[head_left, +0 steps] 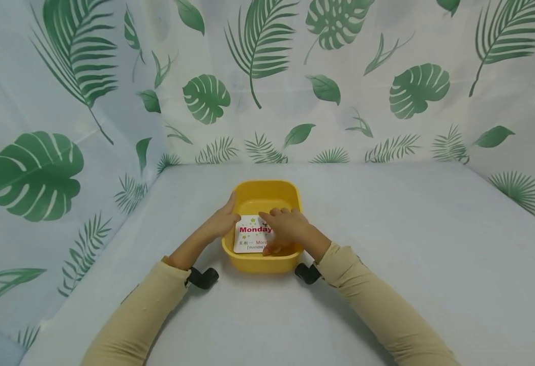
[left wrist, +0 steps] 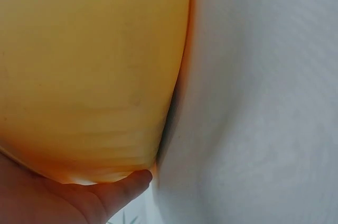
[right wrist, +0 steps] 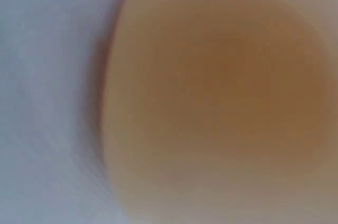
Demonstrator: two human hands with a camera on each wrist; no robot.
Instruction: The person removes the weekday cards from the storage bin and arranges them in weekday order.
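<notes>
A yellow plastic basin (head_left: 263,264) stands on the table, its outer wall filling much of both wrist views. Inside it lies a white card (head_left: 247,239) printed "Monday" in red, with Chinese characters below. My left hand (head_left: 221,223) grips the basin's left rim; in the left wrist view a finger (left wrist: 127,189) lies along the basin's outside. Reaching over the right rim, my right hand (head_left: 290,229) holds the card at its right side and covers part of it. Whether more cards lie under this one cannot be seen. The right wrist view is blurred and shows no fingers.
A pale cloth covers the table (head_left: 409,244). Behind and to the left hangs a white curtain (head_left: 363,112) with green leaf prints. Black wrist devices (head_left: 205,278) sit under both wrists, close to the basin's near corners.
</notes>
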